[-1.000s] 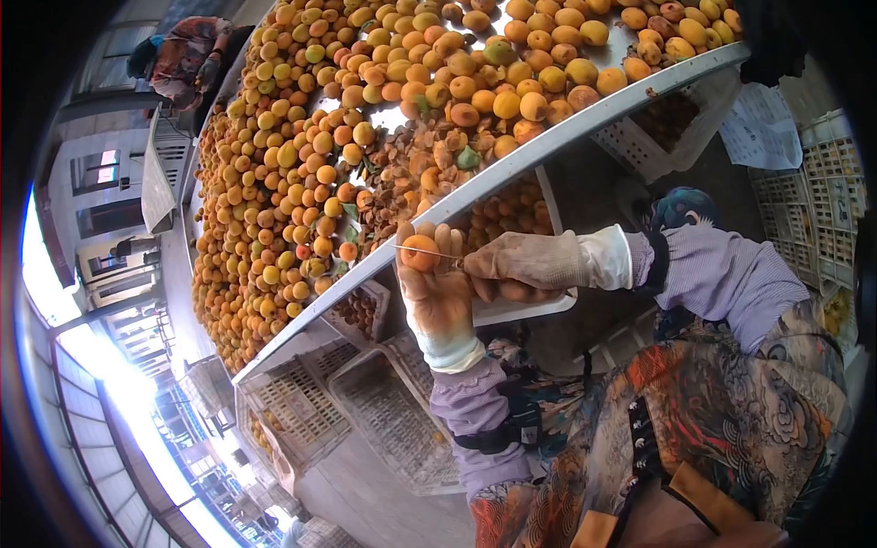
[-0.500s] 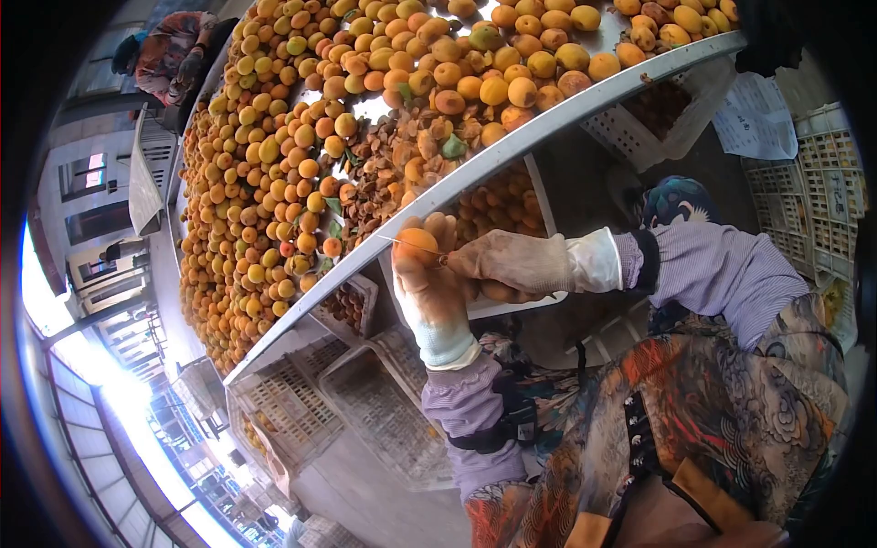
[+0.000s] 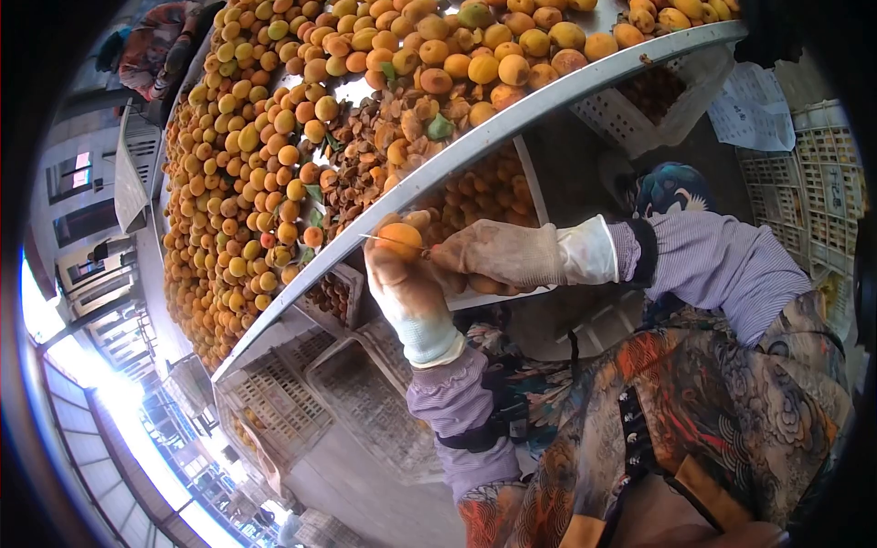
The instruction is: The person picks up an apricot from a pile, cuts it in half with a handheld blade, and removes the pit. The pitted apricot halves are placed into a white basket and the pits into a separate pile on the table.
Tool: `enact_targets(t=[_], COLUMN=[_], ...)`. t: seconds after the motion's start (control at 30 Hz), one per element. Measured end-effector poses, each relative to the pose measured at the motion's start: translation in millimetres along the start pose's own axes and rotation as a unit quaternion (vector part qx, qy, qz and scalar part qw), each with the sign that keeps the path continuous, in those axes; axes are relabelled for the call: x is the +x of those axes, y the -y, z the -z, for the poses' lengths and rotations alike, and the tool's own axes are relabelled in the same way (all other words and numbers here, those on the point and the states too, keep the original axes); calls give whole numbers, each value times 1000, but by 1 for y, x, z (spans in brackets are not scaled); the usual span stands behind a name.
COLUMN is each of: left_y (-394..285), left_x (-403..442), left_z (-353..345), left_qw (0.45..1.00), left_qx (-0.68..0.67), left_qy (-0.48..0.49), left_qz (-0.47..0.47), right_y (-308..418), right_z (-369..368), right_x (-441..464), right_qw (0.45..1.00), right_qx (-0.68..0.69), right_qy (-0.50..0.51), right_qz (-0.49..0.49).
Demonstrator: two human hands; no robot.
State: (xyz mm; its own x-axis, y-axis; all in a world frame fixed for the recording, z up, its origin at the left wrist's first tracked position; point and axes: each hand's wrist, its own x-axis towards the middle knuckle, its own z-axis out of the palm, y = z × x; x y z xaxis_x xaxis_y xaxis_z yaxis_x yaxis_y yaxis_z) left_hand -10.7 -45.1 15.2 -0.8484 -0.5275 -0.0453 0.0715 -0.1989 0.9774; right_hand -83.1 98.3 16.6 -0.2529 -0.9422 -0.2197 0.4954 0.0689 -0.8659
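My left hand [image 3: 406, 306], in a stained white glove, is closed round an orange apricot [image 3: 398, 239] beside the table's metal rim. My right hand [image 3: 498, 254], also gloved, grips a small knife [image 3: 373, 237] whose thin blade lies across the apricot. The knife's handle is mostly hidden in the fingers. How deep the blade has gone into the fruit I cannot tell. Just past the rim is a pile of brown pits and scraps [image 3: 361, 164] with several green leaves among the fruit.
Whole apricots [image 3: 233, 173] heap on a metal-rimmed table [image 3: 512, 119]. Below it stand a crate of apricots [image 3: 484, 192], a white crate [image 3: 639, 110] and stacked plastic crates [image 3: 274, 393]. More crates [image 3: 804, 183] stand at right. Another person [image 3: 155, 50] is at the table's far side.
Both hands, with the apricot and knife, appear slightly further left in view. The table and its fruit have shifted left too, as the head view has turned a little.
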Motion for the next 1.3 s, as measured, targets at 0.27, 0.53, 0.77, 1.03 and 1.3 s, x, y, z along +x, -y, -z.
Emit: enact_targets(t=[0.27,0.53,0.77,1.03,1.3], left_y=[-12,-4,-9,-6,-5], left_x=[-5,-8,-9,-6,-10], left_z=[-20,-14,-18,-6,-13], left_qw=[999,999,999,999,989], left_qx=[-7,8,22,26,-88], left_qy=[34,-44,-42,-14,-48], left_qz=[-20,15,-2,32,107], right_y=[-11,-37,9,4,-18], right_z=[6,0,-6,-8,-11], right_x=[18,30,6,4,15], right_qw=[875,839,962,985,928], right_qx=[-369,-337,-204,-136,-164], right_qy=[-67,-115,-41,-16,-102], right_qz=[306,411,175,104,318])
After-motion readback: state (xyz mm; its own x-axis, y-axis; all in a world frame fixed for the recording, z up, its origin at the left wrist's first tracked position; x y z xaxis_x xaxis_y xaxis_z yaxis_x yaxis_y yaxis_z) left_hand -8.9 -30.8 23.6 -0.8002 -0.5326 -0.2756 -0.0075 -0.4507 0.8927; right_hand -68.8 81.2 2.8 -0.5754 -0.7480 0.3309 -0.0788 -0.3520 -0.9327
